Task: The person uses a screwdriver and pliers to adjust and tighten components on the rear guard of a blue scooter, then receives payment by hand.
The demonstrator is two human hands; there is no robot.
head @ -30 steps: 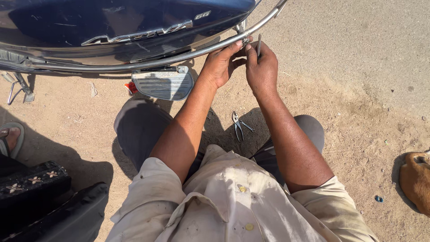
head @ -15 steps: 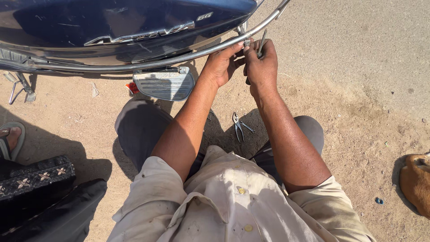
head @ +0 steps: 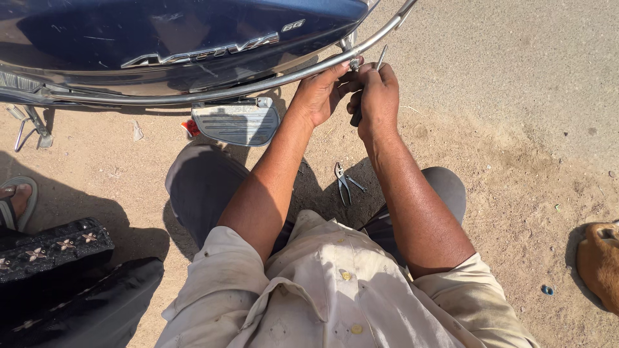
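Observation:
A dark blue scooter body [head: 161, 38] fills the top of the head view, with a chrome guard rail [head: 213, 95] curving along its lower edge. My left hand [head: 319, 93] grips the rail where a bracket [head: 353, 63] meets it. My right hand [head: 376, 96] is closed on a thin metal tool [head: 380, 58], whose tip pokes up beside that bracket. Both hands touch each other at the rail. A folded grey footrest [head: 235, 124] hangs below the rail, left of my left forearm.
Pliers [head: 341, 182] lie on the sandy ground between my knees. Another person's sandalled foot [head: 14, 201] and dark embroidered clothing [head: 51, 248] sit at the left. A tan animal [head: 599, 261] lies at the right edge. A scooter stand spring [head: 29, 129] hangs far left.
The view has shifted slightly. My hands stay at the same spot on the rail, with the tool's tip now standing a little higher above my right hand.

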